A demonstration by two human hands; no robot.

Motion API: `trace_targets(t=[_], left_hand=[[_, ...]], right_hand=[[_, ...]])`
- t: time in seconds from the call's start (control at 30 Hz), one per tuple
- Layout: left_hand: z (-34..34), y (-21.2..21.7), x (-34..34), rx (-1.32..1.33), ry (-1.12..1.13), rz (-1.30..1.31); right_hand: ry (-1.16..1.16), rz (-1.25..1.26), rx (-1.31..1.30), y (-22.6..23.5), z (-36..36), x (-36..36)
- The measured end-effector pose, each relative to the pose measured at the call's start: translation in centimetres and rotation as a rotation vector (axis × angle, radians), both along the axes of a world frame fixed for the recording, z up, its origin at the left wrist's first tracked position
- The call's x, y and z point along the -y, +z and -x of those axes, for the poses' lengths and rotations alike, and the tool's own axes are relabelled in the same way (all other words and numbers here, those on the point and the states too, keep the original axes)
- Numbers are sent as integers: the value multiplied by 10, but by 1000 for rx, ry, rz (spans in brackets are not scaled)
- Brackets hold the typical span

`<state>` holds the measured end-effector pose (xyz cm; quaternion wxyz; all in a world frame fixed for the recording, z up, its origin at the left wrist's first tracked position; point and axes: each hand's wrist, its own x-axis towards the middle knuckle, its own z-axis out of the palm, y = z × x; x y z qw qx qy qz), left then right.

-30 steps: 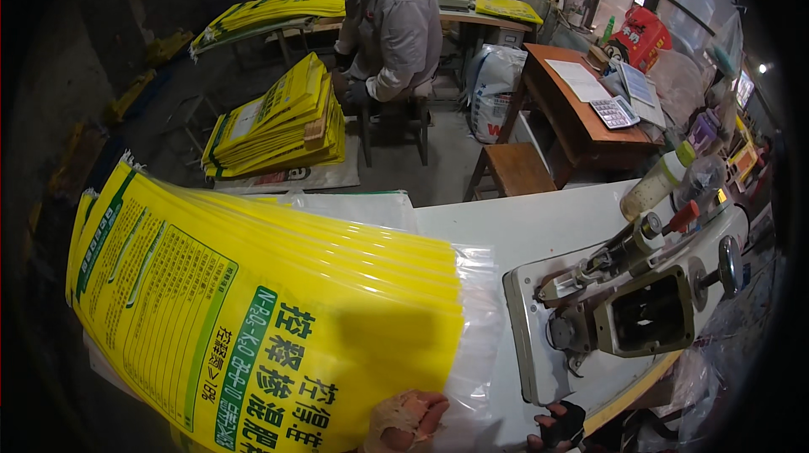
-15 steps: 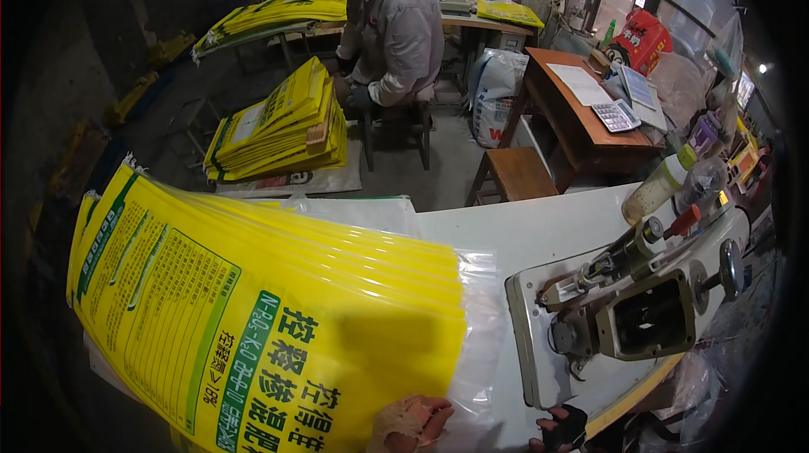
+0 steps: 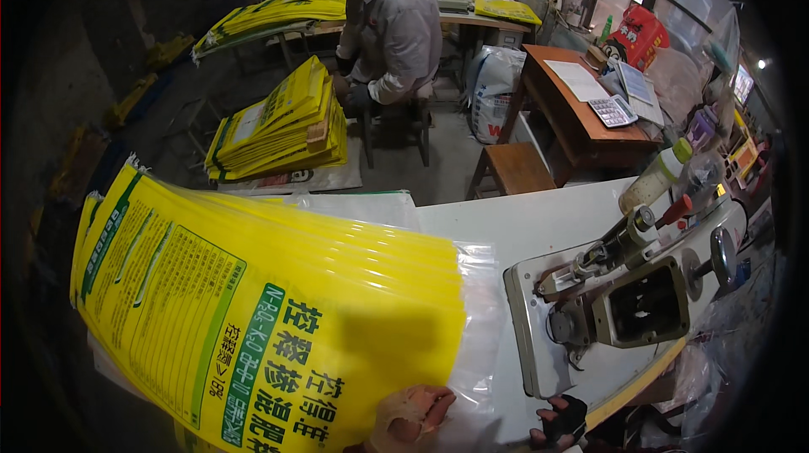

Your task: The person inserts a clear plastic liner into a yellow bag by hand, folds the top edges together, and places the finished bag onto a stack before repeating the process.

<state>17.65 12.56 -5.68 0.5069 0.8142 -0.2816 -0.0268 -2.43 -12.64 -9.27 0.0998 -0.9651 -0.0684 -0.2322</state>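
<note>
head view: a stack of yellow sacks (image 3: pixel 270 318) with green printed panels lies fanned over the left end of the white table (image 3: pixel 539 221), their clear liner edges (image 3: pixel 480 318) sticking out to the right. left hand (image 3: pixel 410 419) pinches the near corner of the top sack. right hand (image 3: pixel 560 421), in a dark fingerless glove, rests curled on the table's near edge, grasping nothing. just right stands the grey sewing machine (image 3: pixel 624 301). bare tabletop lies behind the sacks. beyond, a seated person (image 3: pixel 388 27) handles another yellow pile (image 3: pixel 282 120).
</note>
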Motion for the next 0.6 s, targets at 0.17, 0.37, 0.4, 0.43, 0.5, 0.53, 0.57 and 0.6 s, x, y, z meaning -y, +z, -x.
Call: trace_targets(t=[0.17, 0.37, 0.4, 0.43, 0.5, 0.53, 0.57, 0.6], left_hand=[[-2, -3, 1, -70, -62, 72], [1, -12, 1, -36, -10, 196], [0, -13, 2, -5, -25, 172], [-1, -13, 2, 25, -40, 149], [-3, -14, 1, -50, -82, 93], [-5, -13, 0, -155, -109, 58], [-6, -12, -1, -259, -136, 23], [-7, -11, -2, -305, -152, 8]], right_hand=[[-61, -52, -16, -2, 4, -9], [-329, -301, -15, -19, 16, -29], [-319, -296, -9, -21, 17, -30], [-309, -290, -3, -22, 18, -30], [-297, -263, -12, -22, 19, -29], [-294, -243, -27, -20, 19, -27], [-292, -223, -42, -18, 19, -27], [-280, -219, -37, -16, 18, -25]])
